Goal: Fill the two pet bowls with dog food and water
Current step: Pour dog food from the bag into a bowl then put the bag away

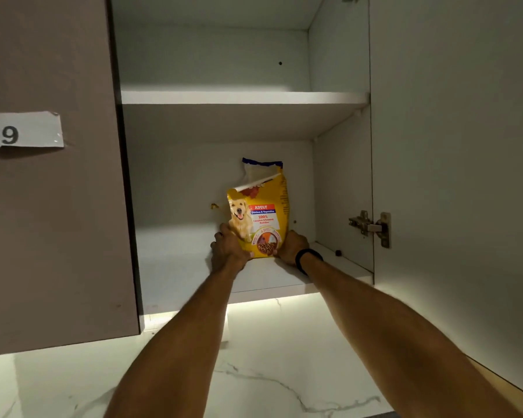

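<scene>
Now: dog food bag (261, 212) clasped from both sides in the cupboard

Yellow, with a dog pictured on its front and the word ADULT printed beside it, the bag stands upright on the lower shelf (178, 267), about midway across. Its top is torn open, and a pale strip of the torn edge curls forward. The left hand (228, 251) grips the bag's lower left edge, fingers curled round the side and thumb reaching onto the front near the bottom. The right hand (292, 247) holds the lower right corner in the same way, so the two hands sit apart with the bag between them. A black band (308, 259) circles the right wrist.

Just left of the bag, a small yellow scrap (214, 206) shows against the back wall. Near the shelf's right edge lies a small dark object (338, 252), too small to identify. An upper shelf (242, 98) spans the cupboard above. The right-hand door (453, 176) stands open, its metal hinge (370, 226) showing. The neighbouring door (49, 206) on the left is closed and carries a paper label (21, 131) reading 19. Below the cupboard, a lit white marble surface (254, 372) with grey veins stretches behind both forearms
</scene>
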